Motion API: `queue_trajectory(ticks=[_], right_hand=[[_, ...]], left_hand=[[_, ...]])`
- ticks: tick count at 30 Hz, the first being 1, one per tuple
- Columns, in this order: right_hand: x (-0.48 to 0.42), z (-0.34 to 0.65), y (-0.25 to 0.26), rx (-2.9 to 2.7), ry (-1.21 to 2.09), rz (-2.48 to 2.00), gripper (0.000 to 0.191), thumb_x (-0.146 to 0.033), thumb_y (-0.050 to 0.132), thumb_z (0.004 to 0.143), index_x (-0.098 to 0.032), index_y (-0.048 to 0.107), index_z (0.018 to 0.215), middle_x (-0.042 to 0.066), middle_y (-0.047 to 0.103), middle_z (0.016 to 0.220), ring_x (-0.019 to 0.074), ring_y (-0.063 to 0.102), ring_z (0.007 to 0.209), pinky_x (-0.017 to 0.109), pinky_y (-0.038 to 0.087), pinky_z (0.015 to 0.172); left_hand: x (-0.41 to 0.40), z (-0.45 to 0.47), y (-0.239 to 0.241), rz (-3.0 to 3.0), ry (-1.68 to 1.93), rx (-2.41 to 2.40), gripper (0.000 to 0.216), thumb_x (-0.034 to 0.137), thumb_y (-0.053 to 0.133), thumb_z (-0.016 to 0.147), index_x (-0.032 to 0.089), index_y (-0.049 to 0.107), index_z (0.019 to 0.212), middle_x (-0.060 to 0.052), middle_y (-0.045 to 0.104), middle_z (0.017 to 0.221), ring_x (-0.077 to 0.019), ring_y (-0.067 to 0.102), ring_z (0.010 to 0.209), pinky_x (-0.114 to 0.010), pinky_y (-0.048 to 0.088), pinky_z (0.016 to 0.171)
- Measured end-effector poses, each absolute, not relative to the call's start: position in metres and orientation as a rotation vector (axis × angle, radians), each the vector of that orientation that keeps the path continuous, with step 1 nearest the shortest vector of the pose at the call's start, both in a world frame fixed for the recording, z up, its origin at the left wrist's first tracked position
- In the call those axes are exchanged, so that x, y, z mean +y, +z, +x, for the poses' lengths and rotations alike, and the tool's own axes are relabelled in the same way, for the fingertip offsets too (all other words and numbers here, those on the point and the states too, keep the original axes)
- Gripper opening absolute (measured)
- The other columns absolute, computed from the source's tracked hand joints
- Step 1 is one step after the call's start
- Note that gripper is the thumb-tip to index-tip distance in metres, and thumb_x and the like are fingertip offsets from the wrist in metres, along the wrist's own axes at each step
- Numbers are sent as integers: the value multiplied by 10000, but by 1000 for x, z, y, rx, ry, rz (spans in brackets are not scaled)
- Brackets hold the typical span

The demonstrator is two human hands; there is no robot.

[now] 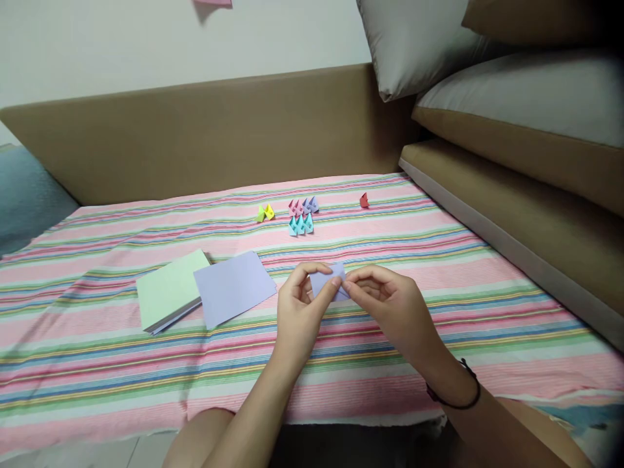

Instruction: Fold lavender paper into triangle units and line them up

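My left hand [298, 311] and my right hand [390, 305] meet over the striped cloth [439, 312], both pinching a small lavender paper piece [325, 282] that is partly folded. Fingers of both hands are closed on its edges. Just left of my hands lies a flat lavender sheet [234, 287], overlapping a stack of paper topped by a light green sheet [168, 289].
Farther back on the cloth sit small folded paper pieces: yellow and green ones [266, 212], a cluster of pink, purple and cyan ones [302, 216], and a single red one [363, 201]. A brown padded backrest [205, 130] and stacked cushions [526, 130] border the surface.
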State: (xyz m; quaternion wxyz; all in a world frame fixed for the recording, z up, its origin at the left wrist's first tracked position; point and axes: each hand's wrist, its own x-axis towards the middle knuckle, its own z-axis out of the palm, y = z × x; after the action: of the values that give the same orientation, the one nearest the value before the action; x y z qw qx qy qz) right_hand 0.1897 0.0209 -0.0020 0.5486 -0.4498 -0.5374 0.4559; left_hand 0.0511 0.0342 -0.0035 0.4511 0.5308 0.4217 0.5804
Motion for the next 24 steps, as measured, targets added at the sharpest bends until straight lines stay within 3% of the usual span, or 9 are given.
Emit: queue_trajectory(ticks=[2,5,12,24], right_hand=[[20,190,0,-1349,1023,-1077,85,-263,666,795,-187,642,769,5,661,761,134,642,723,244,534,694],[18,191,3,-1468,926,-1086,50,-219,641,808,-190,625,770,-5,641,768,125,625,732,238,519,712],[16,194,5,-1467,994,-1067,85,-261,570,872,-201,573,811,-6,608,766,123,610,721,226,504,632],[17,195,3,-1372,1033,-1082,126,-299,663,810,-182,630,779,31,673,767,157,647,716,278,549,665]], left_hand=[[35,49,-1,1314,1459,1045,163,222,716,744,198,658,895,-12,646,901,-107,571,794,-177,433,619],[38,44,3,1307,1374,1049,173,255,717,744,181,690,899,-26,666,828,-108,581,706,-176,432,534],[37,39,8,1253,1211,947,155,254,722,738,171,720,869,-23,689,744,-103,611,653,-174,484,554],[34,39,7,1257,1230,1015,156,272,744,715,177,750,839,-44,742,793,-143,666,716,-205,528,620]])
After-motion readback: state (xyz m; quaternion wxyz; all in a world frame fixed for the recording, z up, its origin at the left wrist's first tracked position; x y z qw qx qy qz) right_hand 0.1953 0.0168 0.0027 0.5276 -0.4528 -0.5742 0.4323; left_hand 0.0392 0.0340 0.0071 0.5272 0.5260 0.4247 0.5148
